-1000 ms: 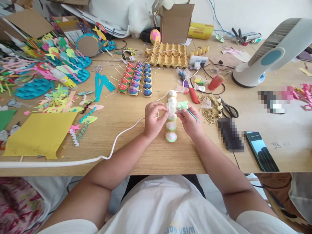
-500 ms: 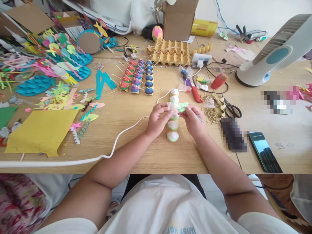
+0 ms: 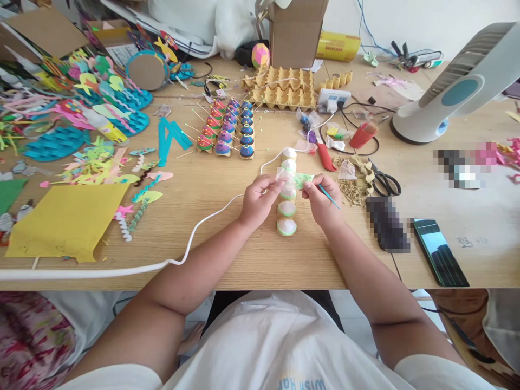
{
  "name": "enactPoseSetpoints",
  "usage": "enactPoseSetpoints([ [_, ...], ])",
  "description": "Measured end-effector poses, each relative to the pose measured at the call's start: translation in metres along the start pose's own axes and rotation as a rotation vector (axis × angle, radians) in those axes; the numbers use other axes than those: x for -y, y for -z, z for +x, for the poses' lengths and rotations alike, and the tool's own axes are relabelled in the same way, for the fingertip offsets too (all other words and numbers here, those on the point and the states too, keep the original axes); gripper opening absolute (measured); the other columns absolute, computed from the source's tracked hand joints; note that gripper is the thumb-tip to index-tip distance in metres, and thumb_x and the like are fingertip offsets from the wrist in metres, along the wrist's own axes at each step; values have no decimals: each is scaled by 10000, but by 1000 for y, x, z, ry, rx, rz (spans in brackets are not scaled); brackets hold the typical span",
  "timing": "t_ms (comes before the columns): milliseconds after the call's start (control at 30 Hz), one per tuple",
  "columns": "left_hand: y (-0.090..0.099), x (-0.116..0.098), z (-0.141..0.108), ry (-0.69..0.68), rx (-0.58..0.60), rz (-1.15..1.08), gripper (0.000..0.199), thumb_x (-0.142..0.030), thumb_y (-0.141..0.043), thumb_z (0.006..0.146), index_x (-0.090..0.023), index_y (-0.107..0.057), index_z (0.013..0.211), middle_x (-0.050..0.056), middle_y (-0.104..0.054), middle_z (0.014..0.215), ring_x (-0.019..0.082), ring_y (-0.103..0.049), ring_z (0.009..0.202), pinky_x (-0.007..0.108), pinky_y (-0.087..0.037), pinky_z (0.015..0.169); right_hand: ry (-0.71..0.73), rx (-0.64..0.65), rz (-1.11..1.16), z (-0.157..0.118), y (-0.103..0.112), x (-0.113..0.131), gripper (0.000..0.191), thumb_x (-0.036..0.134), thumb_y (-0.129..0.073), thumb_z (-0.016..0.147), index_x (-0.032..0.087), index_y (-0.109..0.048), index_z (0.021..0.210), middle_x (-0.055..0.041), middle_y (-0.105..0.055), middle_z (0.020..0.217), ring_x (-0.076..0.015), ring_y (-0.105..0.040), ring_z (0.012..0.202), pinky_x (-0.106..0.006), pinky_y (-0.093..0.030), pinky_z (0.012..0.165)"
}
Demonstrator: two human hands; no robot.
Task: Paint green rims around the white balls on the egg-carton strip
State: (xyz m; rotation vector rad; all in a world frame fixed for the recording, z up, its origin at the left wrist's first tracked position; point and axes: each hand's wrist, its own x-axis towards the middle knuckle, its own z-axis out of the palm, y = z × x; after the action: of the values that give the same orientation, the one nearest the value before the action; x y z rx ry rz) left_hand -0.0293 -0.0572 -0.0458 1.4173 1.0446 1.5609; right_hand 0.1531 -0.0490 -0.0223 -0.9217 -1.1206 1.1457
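Note:
My left hand (image 3: 260, 202) pinches the clear end of a small plastic packet (image 3: 302, 180) with light green material inside. The packet's other end is between the fingers of my right hand (image 3: 326, 201). A thin blue stick (image 3: 330, 197) also rests in my right hand, slanting down to the right. Below the packet, a strip of egg-carton cups (image 3: 286, 226) runs away from me on the table; its bumps are topped in white, with green around the lower edges of the nearest ones. My hands and the packet cover its middle part.
Painted egg-carton strips (image 3: 223, 134) stand beyond my hands, before bare cartons (image 3: 284, 89). To the right are scissors (image 3: 385, 181), a phone (image 3: 441, 253) and a white fan (image 3: 442, 97). A white cable (image 3: 190, 238) passes my left arm. Yellow sheet (image 3: 65, 219) lies left.
The packet stays stretched between both hands, with its green part turned slightly. The blue stick now shows more of its length at my right hand. The strip below stays in place.

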Motion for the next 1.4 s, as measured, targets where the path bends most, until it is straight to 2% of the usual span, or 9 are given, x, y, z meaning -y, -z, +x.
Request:
enactPoseSetpoints([
  [133,0,-5,-1,-23,4,58,454,-665,-747,964,-229,-862,1014,83,-826,1041,220,-755,1015,367,-594,949,18,-8,-33,-1,1,-1,596,737,-925,698,254,-575,683,63,-606,596,-103,-508,561,-275,-434,569],
  [333,0,-9,0,-152,5,141,389,-611,-731,999,-250,-870,1028,80,-823,1044,219,-748,1050,368,-603,944,64,90,-97,-1,4,5,466,725,-780,887,262,-758,846,11,-723,759,-130,-604,675,-306,-512,652],
  [533,0,-5,-1,-146,19,131,390,-621,-756,981,-257,-867,1069,76,-794,1097,218,-737,1101,376,-591,994,82,73,-118,-2,3,7,376,643,-878,836,275,-803,857,11,-754,785,-135,-625,701,-318,-542,688],
  [667,0,-3,-1,-165,-75,167,425,-656,-742,976,-247,-841,1036,87,-758,1111,232,-713,1099,391,-584,961,133,97,-112,-4,2,3,359,602,-913,811,284,-746,804,13,-746,829,-154,-651,769,-338,-552,734],
  [833,2,-7,0,-341,-193,389,346,-610,-754,984,-268,-797,952,49,-722,980,231,-662,999,426,-529,973,184,59,-208,-5,-1,1,342,604,-861,865,293,-725,906,-1,-728,905,-161,-626,788,-340,-524,713],
  [1000,5,-12,-1,-478,-166,572,238,-524,-726,1020,-301,-804,983,57,-705,981,256,-629,1009,458,-504,985,366,-111,-406,-12,-3,9,331,545,-843,904,286,-638,938,-10,-661,967,-155,-544,751,-364,-496,727],
  [1133,6,-10,-1,-534,-179,620,206,-494,-708,1027,-338,-838,997,90,-685,1056,285,-588,1063,486,-481,996,505,-26,-618,-18,-4,17,335,529,-831,918,280,-612,880,-2,-569,817,-192,-526,771,-392,-492,763],
  [1300,7,-8,-2,-715,-162,677,151,-397,-720,1027,-411,-858,1088,86,-681,1102,294,-565,1124,508,-441,1081,496,18,-624,-18,-6,15,416,615,-854,862,274,-637,959,-12,-608,876,-194,-535,793,-387,-484,756],
  [1400,6,-5,-4,-705,-83,722,180,-432,-684,1034,-404,-856,1080,94,-698,1123,313,-551,1154,531,-436,1111,397,42,-557,-19,-12,9,444,638,-857,843,270,-643,972,-5,-619,881,-183,-545,790,-374,-490,749],
])
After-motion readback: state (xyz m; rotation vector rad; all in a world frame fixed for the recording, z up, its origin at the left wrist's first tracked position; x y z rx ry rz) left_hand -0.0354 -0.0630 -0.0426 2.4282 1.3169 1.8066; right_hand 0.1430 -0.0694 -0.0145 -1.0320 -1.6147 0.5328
